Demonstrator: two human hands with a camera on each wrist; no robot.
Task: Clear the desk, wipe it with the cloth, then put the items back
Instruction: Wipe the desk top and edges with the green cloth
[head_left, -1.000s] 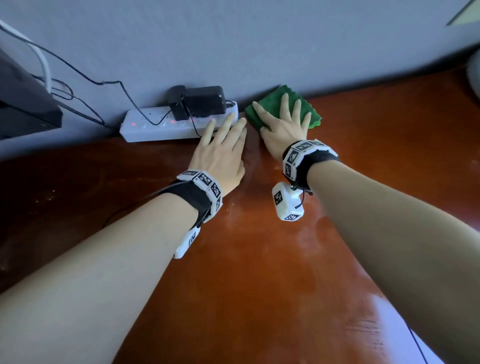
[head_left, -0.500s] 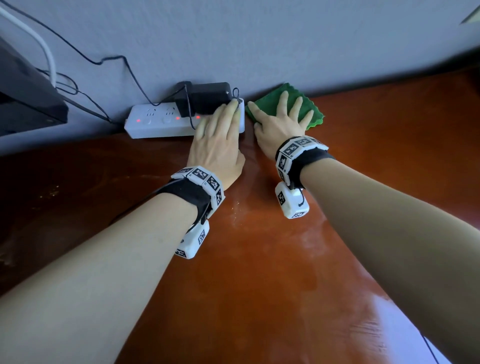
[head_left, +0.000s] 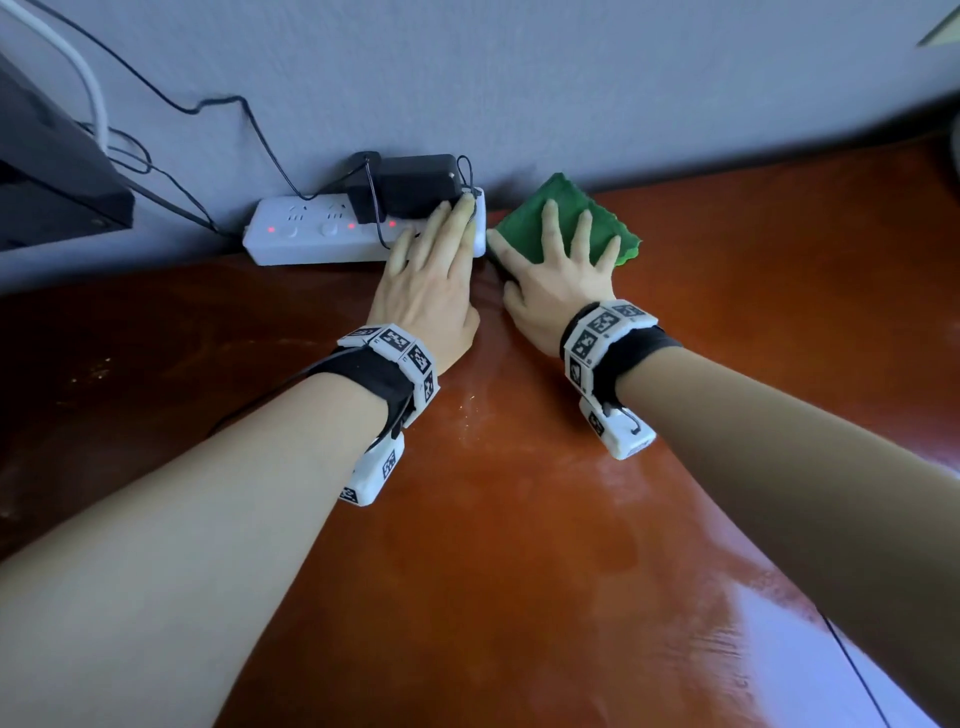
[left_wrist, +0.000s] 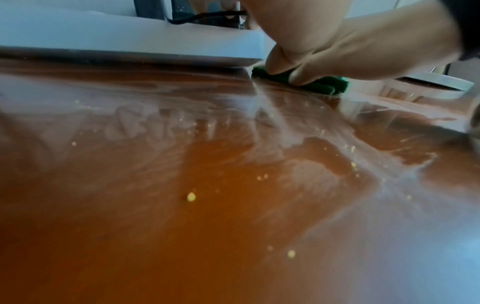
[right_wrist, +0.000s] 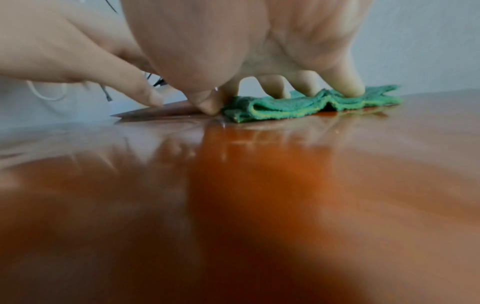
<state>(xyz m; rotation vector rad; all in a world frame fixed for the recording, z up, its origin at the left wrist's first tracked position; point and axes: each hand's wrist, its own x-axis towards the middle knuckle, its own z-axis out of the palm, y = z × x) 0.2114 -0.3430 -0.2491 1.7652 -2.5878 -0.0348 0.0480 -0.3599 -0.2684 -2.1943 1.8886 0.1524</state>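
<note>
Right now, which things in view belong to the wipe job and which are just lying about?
In the job:
- green cloth, pressed flat by the right hand
- desk
- power strip, touched by the left hand

Just there:
- black adapter plugged into the strip
- dark device, far left

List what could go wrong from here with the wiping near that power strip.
1. The green cloth looks damp, judging by streaks on the desk, and lies right beside the lit power strip; moisture might reach it.
2. The left hand rests on the strip and its cables; a shove may loosen the black adapter.
</note>
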